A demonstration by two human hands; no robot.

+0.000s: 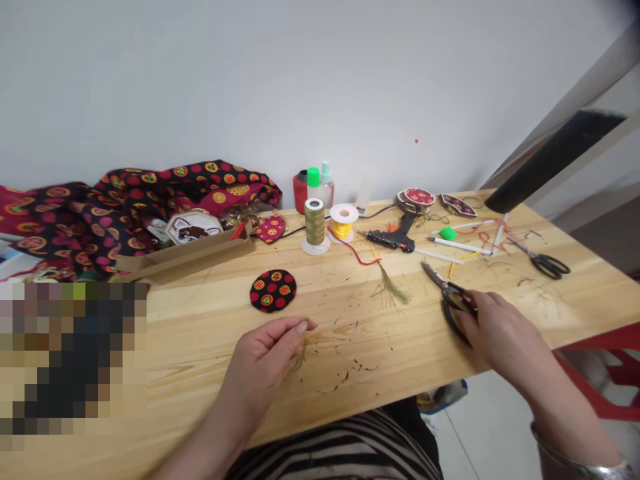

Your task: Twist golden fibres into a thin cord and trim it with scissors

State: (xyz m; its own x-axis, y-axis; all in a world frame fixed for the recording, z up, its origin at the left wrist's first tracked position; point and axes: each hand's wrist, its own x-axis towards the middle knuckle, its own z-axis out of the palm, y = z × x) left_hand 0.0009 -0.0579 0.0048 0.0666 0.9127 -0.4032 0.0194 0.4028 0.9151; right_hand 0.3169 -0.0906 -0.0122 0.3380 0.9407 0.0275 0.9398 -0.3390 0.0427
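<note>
My left hand [273,350] is closed in a pinch, with thin olive-green threads [299,357] hanging below the fingertips. At the right, my right hand [503,333] grips the black handles of a pair of scissors [440,281]; the blades point away toward the back left, low over the table. Beyond my left hand lies a round black fabric disc [273,291] with red and orange motifs. Between the hands and farther back is an olive thread tassel [391,285] with a yellow tie and red cord. A spool of olive thread [315,223] stands behind.
Dark thread scraps litter the wooden table [200,353]. A yellow cord spool [343,223], a black glue gun [397,235], a white pen [460,246] and other scissors [547,265] lie toward the back. Patterned cloth [165,183] and a cardboard tray [195,257] occupy the left.
</note>
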